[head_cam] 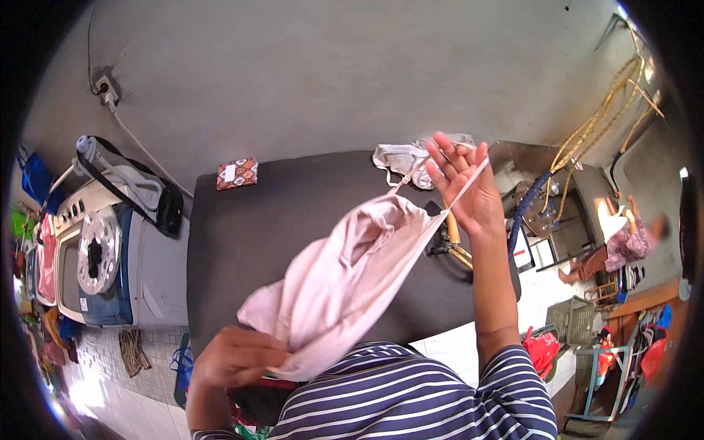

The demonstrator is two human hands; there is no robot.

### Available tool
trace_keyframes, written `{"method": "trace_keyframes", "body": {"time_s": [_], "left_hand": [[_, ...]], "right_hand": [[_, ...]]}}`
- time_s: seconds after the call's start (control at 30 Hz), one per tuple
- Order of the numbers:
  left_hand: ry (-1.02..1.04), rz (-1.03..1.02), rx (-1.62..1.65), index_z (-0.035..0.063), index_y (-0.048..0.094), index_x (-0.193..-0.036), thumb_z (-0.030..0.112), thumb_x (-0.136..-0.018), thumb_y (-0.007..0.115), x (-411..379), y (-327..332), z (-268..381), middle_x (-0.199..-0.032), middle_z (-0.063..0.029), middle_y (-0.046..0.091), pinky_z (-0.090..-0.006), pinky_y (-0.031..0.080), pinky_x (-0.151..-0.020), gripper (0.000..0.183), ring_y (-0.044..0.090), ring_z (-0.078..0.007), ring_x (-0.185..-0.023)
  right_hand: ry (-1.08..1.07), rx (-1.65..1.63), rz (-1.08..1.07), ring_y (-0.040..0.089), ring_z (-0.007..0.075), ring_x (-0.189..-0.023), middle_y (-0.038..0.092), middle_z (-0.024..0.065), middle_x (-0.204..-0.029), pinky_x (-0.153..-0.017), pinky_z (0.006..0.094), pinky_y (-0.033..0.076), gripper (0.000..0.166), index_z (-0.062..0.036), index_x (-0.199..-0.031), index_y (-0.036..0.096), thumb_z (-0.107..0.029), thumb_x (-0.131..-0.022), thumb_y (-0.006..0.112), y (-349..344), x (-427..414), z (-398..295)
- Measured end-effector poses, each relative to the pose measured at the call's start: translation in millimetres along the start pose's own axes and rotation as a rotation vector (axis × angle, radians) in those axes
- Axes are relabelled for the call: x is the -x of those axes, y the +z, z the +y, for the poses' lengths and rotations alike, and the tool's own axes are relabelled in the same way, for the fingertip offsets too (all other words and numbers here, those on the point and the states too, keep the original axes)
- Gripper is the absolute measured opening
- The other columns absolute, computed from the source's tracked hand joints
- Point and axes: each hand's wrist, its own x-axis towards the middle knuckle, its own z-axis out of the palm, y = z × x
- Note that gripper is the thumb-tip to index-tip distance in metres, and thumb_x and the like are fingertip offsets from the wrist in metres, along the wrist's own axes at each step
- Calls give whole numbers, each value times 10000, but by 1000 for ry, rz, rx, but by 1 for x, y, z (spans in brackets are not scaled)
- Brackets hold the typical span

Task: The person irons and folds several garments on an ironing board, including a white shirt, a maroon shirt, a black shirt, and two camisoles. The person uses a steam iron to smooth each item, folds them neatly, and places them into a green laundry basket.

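A pale pink camisole [341, 275] with thin straps is stretched slantwise above a dark padded table [247, 236]. My left hand [242, 357] grips its lower edge near my body. Higher up at the right, one strap is looped over my right hand [467, 187], which holds the garment up with its palm showing and its fingers spread. Behind that hand a crumpled light grey cloth [399, 157] lies at the table's far edge. Below the wrist, partly covered by the camisole and forearm, is a dark object with a yellowish handle [452, 225].
A patterned box or booklet [237, 174] lies at the table's far left. Left of the table stands a washing machine [99, 269]. Wrapped cables [531, 203] hang at the right. Further right are a person [627, 245], a plastic basket [570, 320] and a metal rack [605, 379].
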Motion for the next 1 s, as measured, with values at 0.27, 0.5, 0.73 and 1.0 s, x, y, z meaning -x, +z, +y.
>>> {"method": "trace_keyframes", "body": {"time_s": [0.27, 0.5, 0.73, 1.0], "left_hand": [[-683, -479, -629, 74, 696, -1073, 192, -797, 719, -24, -27, 55, -951, -104, 699, -388, 539, -692, 301, 671, -325, -767], [-567, 275, -904, 111, 591, -1283, 137, -826, 692, -41, -45, 68, -983, -139, 685, -402, 518, -696, 468, 666, -308, -780], [-505, 97, -1119, 55, 678, -1000, 157, -889, 602, -132, -88, -28, -857, -179, 668, -456, 491, -761, 169, 632, -381, -858], [-356, 278, -936, 59, 622, -1170, 68, -826, 663, -139, -83, -69, -1092, -143, 663, -423, 490, -836, 347, 627, -359, -982]], "right_hand": [[-372, 371, -146, 441, 373, -1332, 485, 237, -1389, -1097, 528, 377, 424, -58, -1152, 532, -328, -881, 713, 1, 6, -30], [-530, 684, -213, 404, 388, -1362, 439, 248, -1434, -1138, 523, 301, 534, -63, -1234, 491, -400, -875, 697, 0, 28, -36], [-355, 269, 81, 536, 294, -1233, 490, 194, -1374, -1043, 428, 448, 352, -33, -1299, 461, -13, -952, 514, -33, 5, -20], [-538, 406, -417, 669, 294, -987, 654, 197, -1129, -871, 452, 530, 181, -37, -1072, 610, -141, -926, 586, 16, 88, -45]]}}
